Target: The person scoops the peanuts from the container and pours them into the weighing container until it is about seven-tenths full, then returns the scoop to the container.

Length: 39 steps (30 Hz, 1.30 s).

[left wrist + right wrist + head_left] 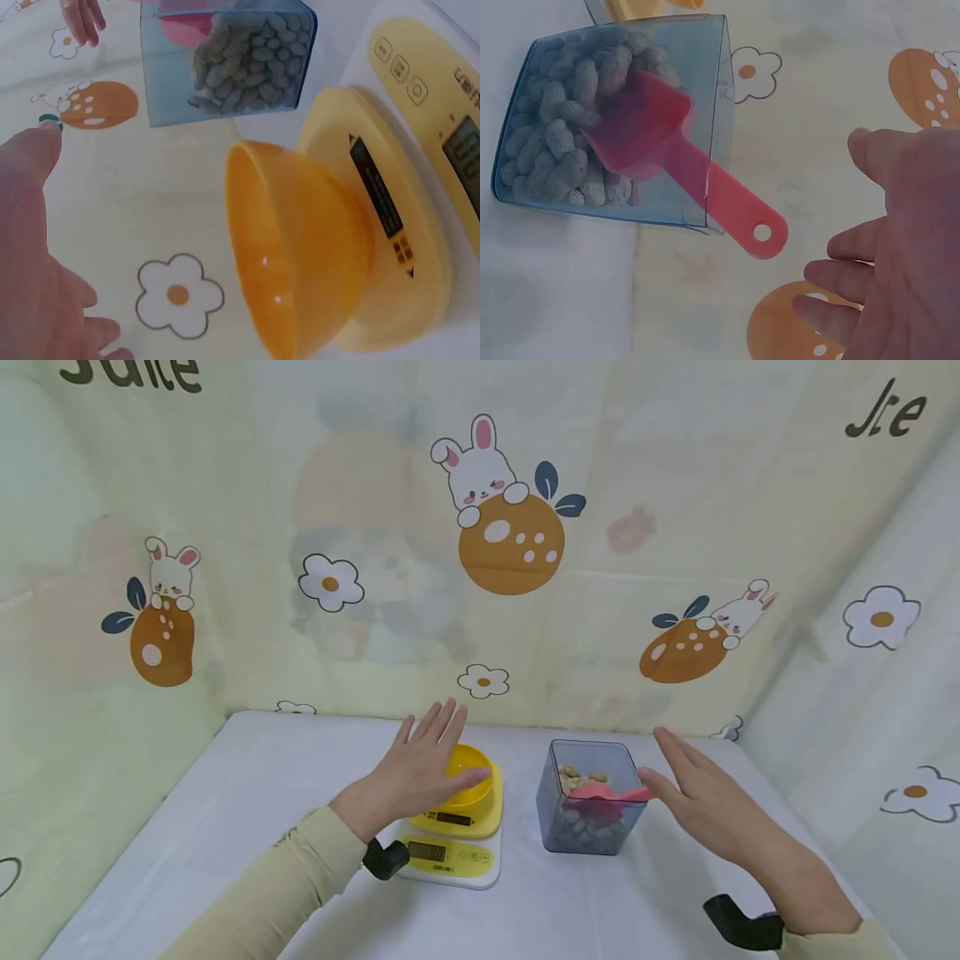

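Note:
A yellow bowl (315, 247) stands on the plate of a yellow and white kitchen scale (453, 856), whose display is lit. My left hand (412, 777) hovers by the bowl with its fingers straight and thumb spread, holding nothing. In the head view it hides part of the bowl and scale. To the right stands a clear bluish plastic container (581, 839) of unshelled peanuts (570, 127). A pink scoop (742, 214) leans in it, its handle sticking out over the rim. My right hand (720, 814) is just right of that handle, fingers extended, apart from it in the right wrist view.
A white cloth (300, 777) covers the table. Behind and at the sides hangs a cream curtain (390, 668) printed with rabbits, oranges and flowers. The container stands a short way to the right of the scale. A black strap (742, 927) is on each wrist.

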Motion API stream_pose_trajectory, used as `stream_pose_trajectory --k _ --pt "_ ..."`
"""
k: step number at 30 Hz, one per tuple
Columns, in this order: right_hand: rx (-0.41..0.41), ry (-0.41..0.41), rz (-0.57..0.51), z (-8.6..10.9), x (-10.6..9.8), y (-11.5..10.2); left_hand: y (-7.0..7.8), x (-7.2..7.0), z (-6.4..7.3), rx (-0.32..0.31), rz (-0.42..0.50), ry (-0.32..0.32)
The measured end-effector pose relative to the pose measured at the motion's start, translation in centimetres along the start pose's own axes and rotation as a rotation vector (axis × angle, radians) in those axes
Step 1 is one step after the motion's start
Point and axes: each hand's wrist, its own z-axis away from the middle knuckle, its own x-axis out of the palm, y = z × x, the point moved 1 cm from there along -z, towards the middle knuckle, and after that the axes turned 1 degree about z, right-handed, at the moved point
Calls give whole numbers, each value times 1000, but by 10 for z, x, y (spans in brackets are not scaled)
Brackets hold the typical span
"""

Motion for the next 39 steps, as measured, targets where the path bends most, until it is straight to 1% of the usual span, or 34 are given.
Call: stream_pose_trajectory --k 3,6,11,15,22,28,33,36,39 --pt "13 -24 -22 -1 1 1 5 7 -5 17 17 2" --pt "24 -36 -16 -2 3 1 12 13 -10 34 35 -3" --pt "34 -32 3 1 4 0 25 21 -20 65 53 -20" --pt "27 -29 8 3 6 1 38 28 -28 91 67 -36" --pt "-33 1 20 4 11 2 61 42 -48 111 88 -73" --pt "-79 25 39 4 13 2 80 52 -59 110 80 -92" --pt "-135 78 35 4 13 2 89 58 -66 91 115 -107" --pt "-163 106 22 5 13 2 92 61 -69 84 120 -102" --pt "-184 126 13 5 12 3 94 63 -72 72 103 -83"
